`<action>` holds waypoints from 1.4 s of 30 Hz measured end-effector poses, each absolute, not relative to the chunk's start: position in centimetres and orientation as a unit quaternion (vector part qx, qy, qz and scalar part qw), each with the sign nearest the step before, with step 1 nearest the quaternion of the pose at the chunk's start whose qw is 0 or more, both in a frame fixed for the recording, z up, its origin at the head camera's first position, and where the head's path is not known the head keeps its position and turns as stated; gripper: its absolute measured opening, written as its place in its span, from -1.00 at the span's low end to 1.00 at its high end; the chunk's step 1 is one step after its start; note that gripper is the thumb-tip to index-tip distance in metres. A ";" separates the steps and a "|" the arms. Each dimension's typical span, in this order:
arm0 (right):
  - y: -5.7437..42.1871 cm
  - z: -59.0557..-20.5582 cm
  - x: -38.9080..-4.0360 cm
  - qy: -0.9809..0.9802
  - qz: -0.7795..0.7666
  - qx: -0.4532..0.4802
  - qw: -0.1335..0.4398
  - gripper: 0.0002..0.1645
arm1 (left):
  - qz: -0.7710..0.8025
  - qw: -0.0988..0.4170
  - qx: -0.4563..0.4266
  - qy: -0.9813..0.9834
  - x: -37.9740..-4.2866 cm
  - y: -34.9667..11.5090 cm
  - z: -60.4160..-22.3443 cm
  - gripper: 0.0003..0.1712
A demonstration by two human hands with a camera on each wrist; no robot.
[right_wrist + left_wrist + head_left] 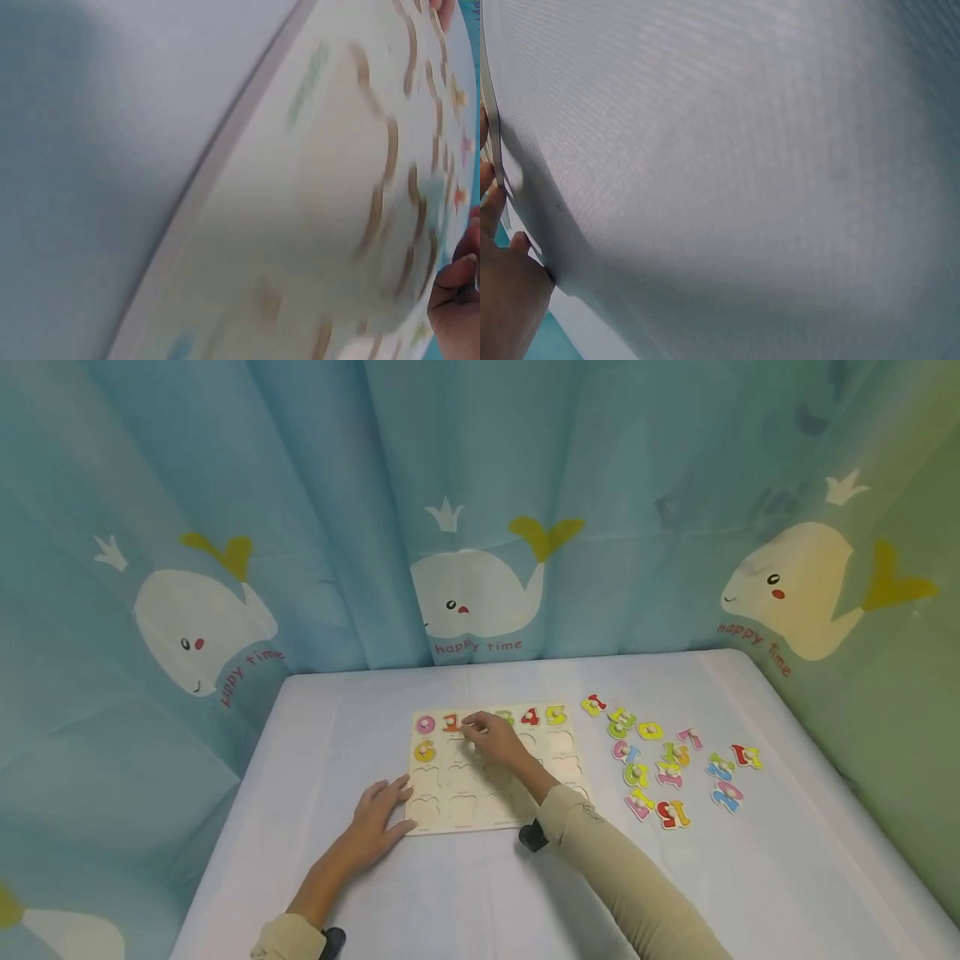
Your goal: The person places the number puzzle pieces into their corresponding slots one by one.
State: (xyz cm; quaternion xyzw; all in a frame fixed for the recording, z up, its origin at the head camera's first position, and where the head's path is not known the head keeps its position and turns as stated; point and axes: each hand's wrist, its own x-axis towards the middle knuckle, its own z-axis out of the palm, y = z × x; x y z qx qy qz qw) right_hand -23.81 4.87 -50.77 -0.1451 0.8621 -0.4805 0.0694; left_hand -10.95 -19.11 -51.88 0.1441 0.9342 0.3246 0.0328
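Observation:
A pale wooden number puzzle board [443, 817] lies flat on the table. My left hand [373, 820] rests at its left edge, fingers extended and thumb near the lower corner; the left wrist view shows fingertips against the board's edge [490, 97]. Over the top rows, my right hand [498, 743] has its thumb and fingers bent together beside the red 1 [451, 723]. Whatever may be between these fingertips is hidden, as is the spot for 2. A pink 0 [425, 725], green 3 [507, 717], red 4 [530, 717], yellow 5 [556, 716] and orange 6 [424, 752] sit in the board.
Several loose, knobbed number pieces lie scattered right of the board, among them a pink 7 [691, 739], an orange 15 [673, 814] and a green 13 [622, 718]. The white-covered table [480, 893] meets a blue whale-print curtain [330, 527] behind it.

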 end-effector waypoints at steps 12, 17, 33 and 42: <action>11.5 -49.9 -24.0 0.876 -0.456 -0.137 0.079 -0.68 | 0.337 0.067 0.135 0.929 -11.3 -19.5 -52.1 -0.38; 14.7 -49.5 -23.8 0.881 -0.453 -0.120 0.059 -0.65 | 0.340 0.078 0.131 0.928 -11.4 -19.6 -52.1 -0.36; 23.1 -47.7 -22.1 0.892 -0.446 -0.065 0.035 -0.57 | 0.351 0.059 0.142 0.924 -11.4 -20.0 -52.5 -0.31; 26.5 -48.3 -21.4 0.906 -0.420 -0.047 0.036 -0.52 | 0.365 0.026 0.154 0.918 -11.1 -19.8 -52.9 -0.33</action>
